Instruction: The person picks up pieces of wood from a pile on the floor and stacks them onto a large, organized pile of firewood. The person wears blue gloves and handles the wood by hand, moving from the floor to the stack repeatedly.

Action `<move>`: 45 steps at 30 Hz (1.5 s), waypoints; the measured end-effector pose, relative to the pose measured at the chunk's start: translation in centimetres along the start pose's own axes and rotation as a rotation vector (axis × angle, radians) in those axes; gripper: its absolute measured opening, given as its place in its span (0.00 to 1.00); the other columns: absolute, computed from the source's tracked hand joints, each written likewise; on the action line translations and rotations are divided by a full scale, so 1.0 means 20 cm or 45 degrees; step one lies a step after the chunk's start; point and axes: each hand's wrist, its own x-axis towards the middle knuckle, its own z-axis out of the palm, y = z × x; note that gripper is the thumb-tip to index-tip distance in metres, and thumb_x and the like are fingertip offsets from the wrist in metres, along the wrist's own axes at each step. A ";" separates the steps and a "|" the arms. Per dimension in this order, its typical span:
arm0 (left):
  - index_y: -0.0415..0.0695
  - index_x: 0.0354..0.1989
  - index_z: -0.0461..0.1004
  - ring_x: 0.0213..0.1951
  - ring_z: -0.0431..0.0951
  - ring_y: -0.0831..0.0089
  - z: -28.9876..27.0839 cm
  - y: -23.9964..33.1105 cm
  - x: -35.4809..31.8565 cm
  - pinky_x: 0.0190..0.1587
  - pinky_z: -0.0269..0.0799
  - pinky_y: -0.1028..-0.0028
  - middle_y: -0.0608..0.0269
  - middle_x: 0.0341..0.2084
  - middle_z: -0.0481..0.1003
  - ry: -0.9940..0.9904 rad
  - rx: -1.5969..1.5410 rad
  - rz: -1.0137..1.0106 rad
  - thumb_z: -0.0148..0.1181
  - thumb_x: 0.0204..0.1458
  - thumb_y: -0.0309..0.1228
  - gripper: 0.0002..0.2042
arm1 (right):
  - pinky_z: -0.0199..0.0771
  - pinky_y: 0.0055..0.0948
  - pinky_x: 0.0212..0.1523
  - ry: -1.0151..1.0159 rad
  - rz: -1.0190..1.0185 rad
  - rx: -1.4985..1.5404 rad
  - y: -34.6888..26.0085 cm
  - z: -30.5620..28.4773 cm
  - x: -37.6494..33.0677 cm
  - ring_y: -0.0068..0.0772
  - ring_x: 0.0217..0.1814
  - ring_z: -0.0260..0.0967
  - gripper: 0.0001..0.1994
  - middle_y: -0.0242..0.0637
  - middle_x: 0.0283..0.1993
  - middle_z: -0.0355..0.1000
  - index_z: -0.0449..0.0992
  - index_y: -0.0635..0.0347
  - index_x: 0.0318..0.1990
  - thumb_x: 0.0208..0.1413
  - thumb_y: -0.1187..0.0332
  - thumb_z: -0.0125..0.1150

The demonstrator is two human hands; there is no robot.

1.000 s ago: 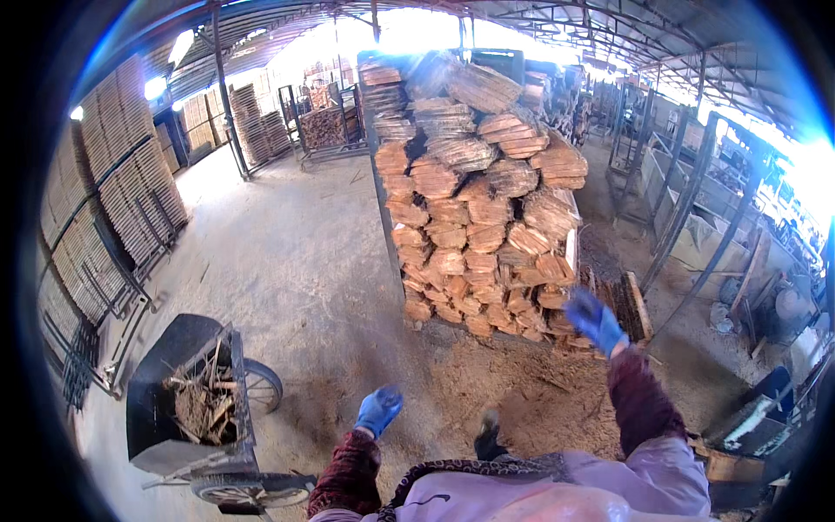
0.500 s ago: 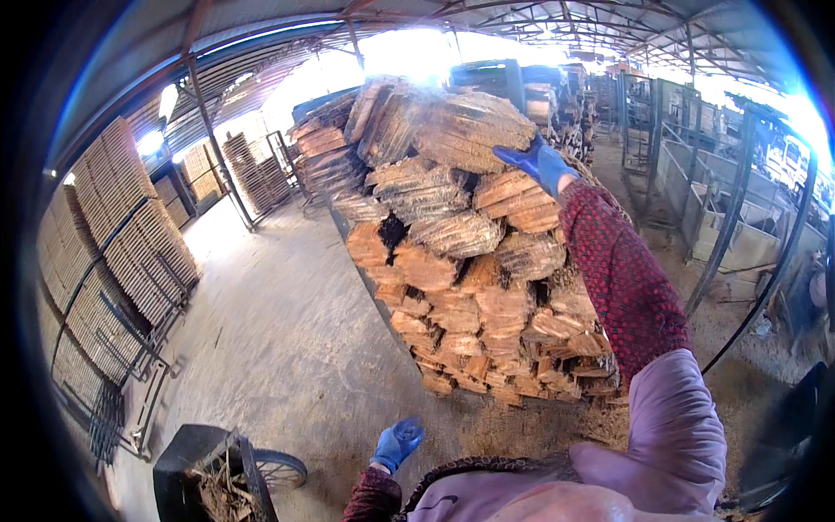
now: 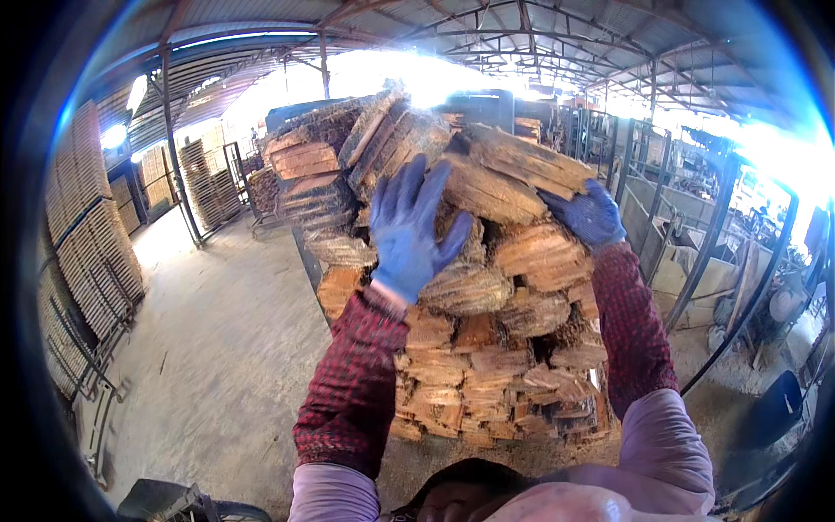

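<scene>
A tall stack of rough, bark-edged wooden slabs stands in front of me, cut ends facing me. My right hand, in a blue glove, grips the right end of a top slab; its fingertips are partly hidden at the wood. This slab lies tilted over another thick slab. My left hand, gloved in blue too, is open with fingers spread before the upper middle of the stack. Whether its palm touches the wood I cannot tell.
Tall stacks of thin boards line the left side. A black cart shows at the lower left edge. To the right are metal posts and a pale bin-like enclosure. Concrete floor runs along the stack's left.
My left hand has risen from low beside my body to the front of the stack. At the top, the slab by my right hand has shifted and now slants down to the right.
</scene>
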 end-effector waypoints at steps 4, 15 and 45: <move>0.51 0.66 0.67 0.44 0.81 0.46 0.11 0.02 0.05 0.47 0.77 0.55 0.39 0.57 0.72 -0.108 -0.043 -0.146 0.59 0.56 0.50 0.30 | 0.71 0.46 0.66 0.083 0.423 0.489 -0.18 -0.08 0.07 0.48 0.67 0.67 0.36 0.45 0.68 0.66 0.60 0.60 0.71 0.64 0.46 0.58; 0.51 0.65 0.69 0.44 0.81 0.47 0.09 -0.06 0.02 0.46 0.78 0.56 0.38 0.56 0.73 0.079 -0.110 -0.137 0.63 0.53 0.48 0.31 | 0.76 0.37 0.62 -0.640 -0.013 -1.850 -0.54 0.34 0.17 0.40 0.67 0.69 0.25 0.48 0.71 0.64 0.61 0.62 0.70 0.73 0.56 0.37; 0.39 0.58 0.72 0.51 0.76 0.76 -0.14 4.43 -0.88 0.59 0.71 0.72 0.64 0.50 0.78 -2.443 -3.153 -0.502 0.67 0.55 0.35 0.24 | 0.71 0.39 0.61 2.584 -0.392 -0.378 -0.83 1.36 -4.63 0.34 0.57 0.71 0.33 0.38 0.58 0.72 0.58 0.60 0.69 0.58 0.70 0.67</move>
